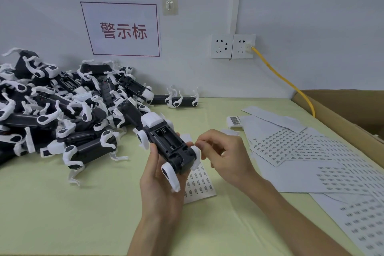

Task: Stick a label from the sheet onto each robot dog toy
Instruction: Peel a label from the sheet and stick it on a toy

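Robot dog toy (pixel 168 143) belly-up in left hand (pixel 160 185); toy pile (pixel 62 110) beside.

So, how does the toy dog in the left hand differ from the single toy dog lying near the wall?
The held toy dog is off the table, gripped by the left hand; the far toy dog lies on the table, untouched. The held one shows its open battery bay; the far one shows none. The right hand is at the held one only. Both are black with white legs.

left hand (pixel 161 185) grips robot dog toy (pixel 168 145) belly-up | right hand (pixel 223 156) fingers pinched beside it
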{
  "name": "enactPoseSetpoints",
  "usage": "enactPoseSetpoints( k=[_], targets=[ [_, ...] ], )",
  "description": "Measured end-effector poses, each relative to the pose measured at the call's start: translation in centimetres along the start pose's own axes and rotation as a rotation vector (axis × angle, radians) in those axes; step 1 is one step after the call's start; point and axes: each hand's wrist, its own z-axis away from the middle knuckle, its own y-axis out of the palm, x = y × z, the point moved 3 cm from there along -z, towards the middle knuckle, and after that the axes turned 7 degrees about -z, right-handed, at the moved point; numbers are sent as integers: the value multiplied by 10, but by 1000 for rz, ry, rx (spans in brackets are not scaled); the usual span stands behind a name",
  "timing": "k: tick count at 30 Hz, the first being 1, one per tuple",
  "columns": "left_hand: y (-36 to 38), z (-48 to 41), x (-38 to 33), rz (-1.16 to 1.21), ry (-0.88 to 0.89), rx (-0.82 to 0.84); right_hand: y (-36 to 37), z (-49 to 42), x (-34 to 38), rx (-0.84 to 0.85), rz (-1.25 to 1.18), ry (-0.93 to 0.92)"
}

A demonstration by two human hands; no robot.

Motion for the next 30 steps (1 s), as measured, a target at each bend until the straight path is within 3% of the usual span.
enactPoseSetpoints(
  k=[5, 8, 11, 19, 26, 30],
  targets=[
    [-2, -2, -1, -21, 24, -12, 0, -1, 3, -2, -234, 227],
    [1, -1, -1, -85, 49, 17, -1, -4, 1, 129, -328, 461],
    [4, 0, 2, -165, 57, 69, 0, -2, -2, 220, -402, 569],
    [6, 6, 2, -336, 101, 63, -2, 0, -5, 252, -466, 610],
    [-5, 2, 5, -264, 53, 10, -16, -9, -5, -72, -469, 473],
    [-8, -4, 6, -137, 6, 23, -19, -10, -3, -105, -520, 407]
  ],
)
